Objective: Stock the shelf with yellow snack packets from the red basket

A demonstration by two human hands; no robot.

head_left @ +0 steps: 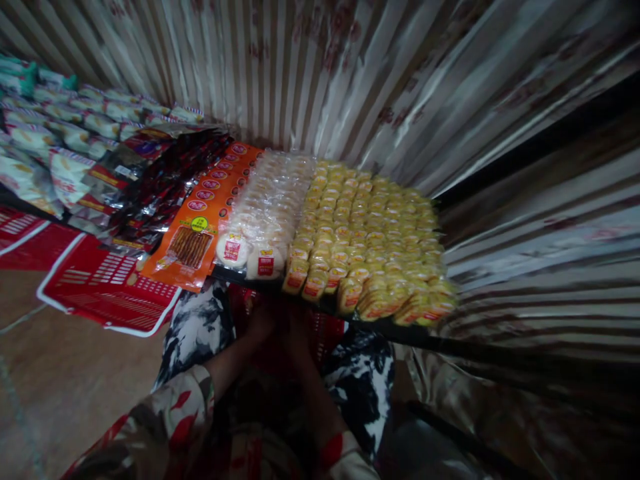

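Both my arms reach down between my knees, under the front edge of the shelf. My left hand [261, 321] and my right hand [297, 331] lie close together in deep shadow. Their fingers are dark and partly hidden, so any hold on something cannot be made out. Around them shows a red plastic basket [327, 330], mostly covered by my hands and the shelf. Just above my hands stand rows of round white packaged crackers [265, 261]. Yellow packaged cakes or biscuits [370, 233] fill the shelf to their right, in tight rows.
Orange snack packets [190, 243] and dark red-black packets [150, 193] lie to the left, with white snack bags [70, 177] beyond. Another red basket [110, 273] with a white handle stands on the tiled floor [65, 380]. A striped curtain [280, 73] hangs behind the shelf.
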